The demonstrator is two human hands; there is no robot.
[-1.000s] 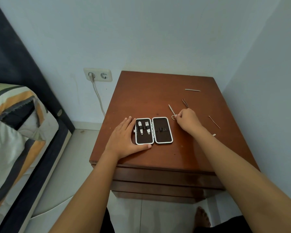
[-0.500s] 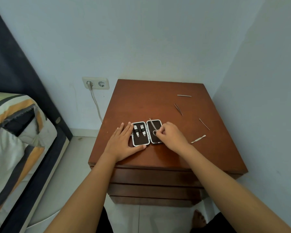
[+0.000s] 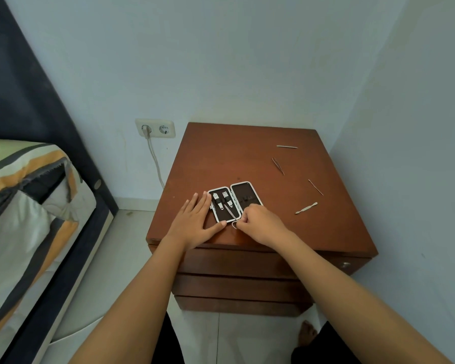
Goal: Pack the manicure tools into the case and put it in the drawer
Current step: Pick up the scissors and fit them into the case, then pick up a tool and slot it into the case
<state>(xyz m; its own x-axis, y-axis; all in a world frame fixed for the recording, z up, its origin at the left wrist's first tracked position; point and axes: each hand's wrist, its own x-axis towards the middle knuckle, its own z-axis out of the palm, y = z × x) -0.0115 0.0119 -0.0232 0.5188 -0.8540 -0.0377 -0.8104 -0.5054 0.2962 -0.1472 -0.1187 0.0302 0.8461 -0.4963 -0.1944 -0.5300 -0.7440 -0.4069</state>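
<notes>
The open manicure case [image 3: 244, 195] lies on the brown nightstand [image 3: 221, 158], its dark lining edged in white. Two clippers [image 3: 222, 202] sit strapped in its left half. My left hand [image 3: 195, 222] lies flat against the case's left side, thumb along the front edge. My right hand [image 3: 260, 224] pinches the ring handles of small scissors [image 3: 231, 215], whose blades point up over the left half. Loose on the top to the right lie a nail file [image 3: 286, 146], tweezers [image 3: 278, 166], a thin probe [image 3: 315, 187] and a cuticle pusher [image 3: 306, 208].
The nightstand has stacked closed drawers [image 3: 239, 282] below the top. Walls close it in behind and to the right. A wall socket [image 3: 155, 128] with a cable is at the left, and a bed [image 3: 29, 206] with striped bedding beyond. A bare foot [image 3: 307, 334] is on the floor.
My right hand lifted the scissors from the table right of the case and carried them left and nearer, over the case. My left hand stayed at the case's left side.
</notes>
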